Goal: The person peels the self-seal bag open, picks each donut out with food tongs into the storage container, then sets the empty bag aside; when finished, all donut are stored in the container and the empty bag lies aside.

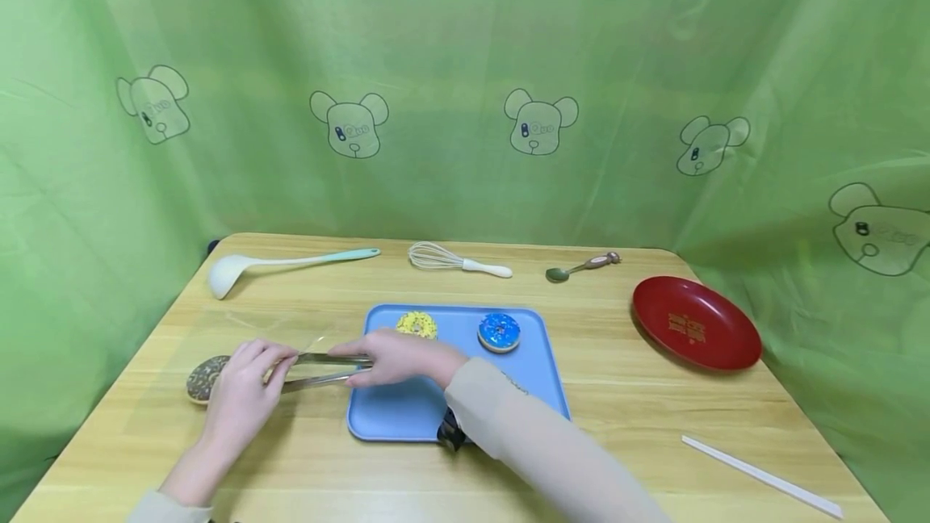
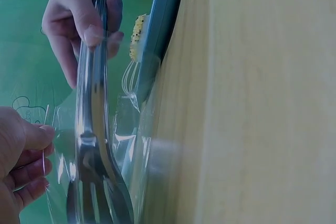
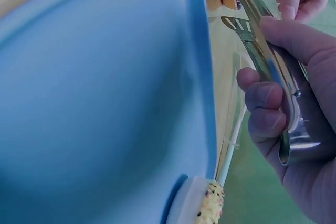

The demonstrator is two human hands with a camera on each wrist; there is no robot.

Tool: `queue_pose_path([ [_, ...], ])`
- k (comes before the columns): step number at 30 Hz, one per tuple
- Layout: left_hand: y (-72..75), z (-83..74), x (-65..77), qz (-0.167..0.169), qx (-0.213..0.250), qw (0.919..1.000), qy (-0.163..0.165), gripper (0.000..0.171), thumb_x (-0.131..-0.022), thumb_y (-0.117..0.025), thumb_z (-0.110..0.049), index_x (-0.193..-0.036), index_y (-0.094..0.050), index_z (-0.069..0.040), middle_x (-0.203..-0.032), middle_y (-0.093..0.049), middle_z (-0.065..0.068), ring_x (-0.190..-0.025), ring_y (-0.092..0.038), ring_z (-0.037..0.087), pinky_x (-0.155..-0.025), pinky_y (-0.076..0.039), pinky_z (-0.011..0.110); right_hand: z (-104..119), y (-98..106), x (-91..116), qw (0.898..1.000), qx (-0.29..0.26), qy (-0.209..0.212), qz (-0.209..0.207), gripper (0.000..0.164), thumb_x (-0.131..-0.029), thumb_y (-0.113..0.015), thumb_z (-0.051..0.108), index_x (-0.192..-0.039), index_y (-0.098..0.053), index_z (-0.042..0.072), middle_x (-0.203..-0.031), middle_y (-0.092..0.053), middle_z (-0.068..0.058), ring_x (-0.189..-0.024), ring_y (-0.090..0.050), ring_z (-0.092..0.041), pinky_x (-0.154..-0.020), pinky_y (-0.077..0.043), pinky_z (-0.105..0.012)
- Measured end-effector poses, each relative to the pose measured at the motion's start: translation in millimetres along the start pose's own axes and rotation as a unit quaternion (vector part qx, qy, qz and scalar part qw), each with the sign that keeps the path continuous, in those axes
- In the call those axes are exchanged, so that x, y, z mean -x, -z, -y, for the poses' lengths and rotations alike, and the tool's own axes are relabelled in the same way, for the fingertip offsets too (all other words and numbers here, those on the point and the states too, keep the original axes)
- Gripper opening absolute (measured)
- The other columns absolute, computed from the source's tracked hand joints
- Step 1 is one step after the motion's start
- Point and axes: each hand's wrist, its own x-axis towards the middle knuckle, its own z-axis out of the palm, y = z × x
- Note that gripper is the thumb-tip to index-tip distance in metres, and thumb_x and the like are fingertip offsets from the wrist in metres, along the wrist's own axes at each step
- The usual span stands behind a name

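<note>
My right hand (image 1: 403,357) grips a pair of metal tongs (image 3: 265,40) near the hinged end, over the left edge of a blue tray (image 1: 395,424). The slotted tips of the tongs point left, spread apart, and the clear plastic bag (image 2: 64,163) surrounds them in the left wrist view. With thumb and fingers, my left hand (image 1: 243,386) pinches the edge of that bag. A brown sprinkled donut (image 1: 203,378) lies just left of this hand, partly hidden by it. On the tray sit a yellow sprinkled donut (image 1: 417,324) and a blue sprinkled donut (image 1: 499,332).
Along the back of the wooden table lie a ladle (image 1: 291,261), a white whisk (image 1: 458,261) and a small spoon (image 1: 581,267). A red oval plate (image 1: 715,325) stands at the right. Nearer the front right corner is a thin white stick (image 1: 759,474). Green curtains (image 1: 450,39) surround the table.
</note>
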Motion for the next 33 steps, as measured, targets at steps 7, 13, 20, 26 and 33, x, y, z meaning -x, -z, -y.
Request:
queue_pose_path([
  [7,-0.1,-0.5,-0.3,0.005,0.002,1.0000,0.003,0.022,-0.064,-0.079,0.005,-0.081,-0.069,-0.005,-0.078,-0.064,0.003,-0.073,-0.055,0.018,-0.061,-0.047,0.033,0.6,-5.7,-8.8,1.000,-0.002,-0.004,-0.009,0.051,-0.091,-0.061,0.028,-0.137,-0.046,0.015,-0.121,-0.060,0.002,-0.050,-0.037,-0.004,-0.057,-0.039,-0.014],
  [13,-0.8,-1.1,-1.7,0.004,0.001,1.0000,-0.006,0.022,-0.064,-0.079,0.006,-0.080,-0.069,-0.005,-0.077,-0.064,0.004,-0.072,-0.055,0.018,-0.061,-0.048,0.033,-0.9,-10.4,-13.6,1.000,0.008,0.013,-0.009,0.052,-0.090,-0.061,0.030,-0.138,-0.046,0.016,-0.131,-0.053,0.003,-0.081,-0.057,0.000,-0.077,-0.043,-0.011],
  [20,-0.3,-2.5,-1.7,0.009,-0.004,1.0000,-0.001,0.020,-0.065,-0.078,0.005,-0.080,-0.070,-0.005,-0.078,-0.063,0.004,-0.072,-0.055,0.017,-0.060,-0.049,0.034,1.6,-12.1,-21.1,1.000,0.010,0.016,-0.004,0.052,-0.091,-0.060,0.030,-0.139,-0.044,0.016,-0.133,-0.051,0.003,-0.086,-0.053,0.001,-0.083,-0.041,-0.011],
  [26,-0.5,-2.3,-1.3,0.008,-0.005,0.9999,-0.007,0.020,-0.065,-0.078,0.005,-0.080,-0.069,-0.004,-0.078,-0.063,0.005,-0.072,-0.055,0.018,-0.062,-0.049,0.035,3.1,-13.6,-24.1,1.000,0.014,0.015,-0.010,0.051,-0.092,-0.058,0.031,-0.139,-0.044,0.015,-0.135,-0.050,0.002,-0.112,-0.050,-0.001,-0.092,-0.038,-0.011],
  [33,0.2,-1.2,-0.8,0.004,-0.001,0.9999,-0.012,0.022,-0.063,-0.078,0.007,-0.080,-0.069,-0.004,-0.078,-0.063,0.005,-0.073,-0.056,0.019,-0.064,-0.049,0.034,3.5,-16.1,-25.9,0.999,0.021,0.015,-0.018,0.050,-0.093,-0.057,0.030,-0.139,-0.044,0.016,-0.135,-0.049,0.001,-0.116,-0.047,-0.001,-0.094,-0.036,-0.012],
])
